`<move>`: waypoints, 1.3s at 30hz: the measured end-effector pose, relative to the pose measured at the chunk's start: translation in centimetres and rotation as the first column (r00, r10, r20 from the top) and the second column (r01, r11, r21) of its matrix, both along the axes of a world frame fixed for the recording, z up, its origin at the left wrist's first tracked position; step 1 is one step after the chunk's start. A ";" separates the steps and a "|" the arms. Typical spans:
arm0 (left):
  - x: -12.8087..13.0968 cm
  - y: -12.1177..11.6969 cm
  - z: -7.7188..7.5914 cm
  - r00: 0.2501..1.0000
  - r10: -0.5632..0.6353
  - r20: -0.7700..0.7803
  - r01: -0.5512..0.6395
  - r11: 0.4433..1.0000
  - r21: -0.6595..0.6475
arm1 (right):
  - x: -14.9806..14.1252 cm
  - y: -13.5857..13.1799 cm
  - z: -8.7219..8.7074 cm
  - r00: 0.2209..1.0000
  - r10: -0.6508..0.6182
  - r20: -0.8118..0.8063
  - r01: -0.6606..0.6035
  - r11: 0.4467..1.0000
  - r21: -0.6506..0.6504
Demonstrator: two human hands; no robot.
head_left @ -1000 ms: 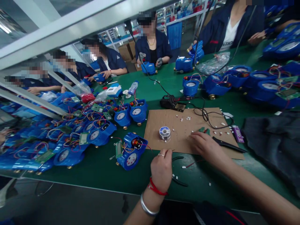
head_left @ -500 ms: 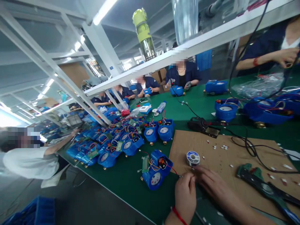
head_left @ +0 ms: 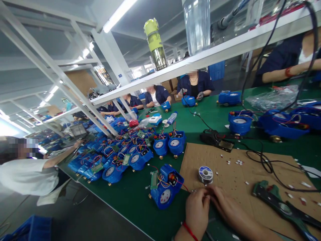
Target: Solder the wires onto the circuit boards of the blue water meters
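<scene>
A blue water meter (head_left: 160, 197) with a round dial, a small green circuit board (head_left: 154, 180) and coloured wires rests on the green table, left of my hands. From it a red wire (head_left: 185, 187) runs to the fingers of my left hand (head_left: 197, 209), which is closed on it and wears a red cord. My right hand (head_left: 220, 202) is closed too, its fingertips meeting those of the left; what they pinch is hidden. Just beyond the fingertips a solder spool (head_left: 206, 174) stands on a cardboard sheet (head_left: 192, 159).
Green-handled pliers (head_left: 282, 206) lie to the right on the cardboard, among small white bits. Behind are a soldering iron holder (head_left: 215, 139) and black cables (head_left: 262, 157). Many similar meters (head_left: 135, 159) crowd the left. A shelf (head_left: 173, 68) crosses above; co-workers sit around.
My fingertips have drawn closer together, and my right fingers are more curled. Across the table, a co-worker's blue meter has come down to the tabletop. The co-worker at right has shifted an arm.
</scene>
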State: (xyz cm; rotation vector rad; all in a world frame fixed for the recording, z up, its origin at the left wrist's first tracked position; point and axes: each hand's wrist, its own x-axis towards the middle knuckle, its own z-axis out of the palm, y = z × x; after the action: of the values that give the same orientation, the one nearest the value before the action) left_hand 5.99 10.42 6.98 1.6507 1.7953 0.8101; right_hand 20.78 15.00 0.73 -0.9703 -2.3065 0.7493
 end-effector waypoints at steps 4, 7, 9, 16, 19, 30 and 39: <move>-0.1 0.3 -0.3 0.998 0.023 -0.064 -0.023 1.000 -0.005 | 0.0 0.1 0.5 1.000 0.022 -0.021 -0.023 0.999 -0.030; -0.3 0.5 -0.6 0.995 0.047 -0.093 -0.047 0.999 0.001 | -0.1 0.4 1.1 0.999 0.016 -0.050 -0.020 0.997 -0.071; -0.3 0.7 -0.7 0.993 0.057 -0.103 -0.056 0.998 0.004 | -0.1 0.6 1.5 0.998 0.012 -0.062 -0.018 0.994 -0.110; -0.2 1.2 -0.9 0.995 0.092 -0.038 -0.093 0.996 -0.013 | -0.1 1.2 1.6 0.998 0.031 -0.047 -0.039 0.983 -0.179; -0.4 1.1 -0.8 1.000 0.017 -0.017 -0.017 1.000 0.024 | 0.0 1.3 1.5 0.998 0.039 -0.041 -0.047 0.975 -0.216; -1.2 0.8 -1.2 0.884 -0.151 -0.443 0.210 0.974 0.086 | 0.5 1.5 1.5 0.993 0.021 -0.119 -0.054 0.957 -0.285; -1.1 1.0 -1.5 0.986 -0.034 -0.162 0.054 0.991 0.120 | 0.2 1.7 1.7 0.990 -0.067 -0.124 0.043 0.983 -0.181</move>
State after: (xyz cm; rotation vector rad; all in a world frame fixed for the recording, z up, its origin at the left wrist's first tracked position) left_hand 4.89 11.45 5.52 1.8766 1.8409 0.8041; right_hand 20.99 16.71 2.47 -1.0267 -2.1198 0.9787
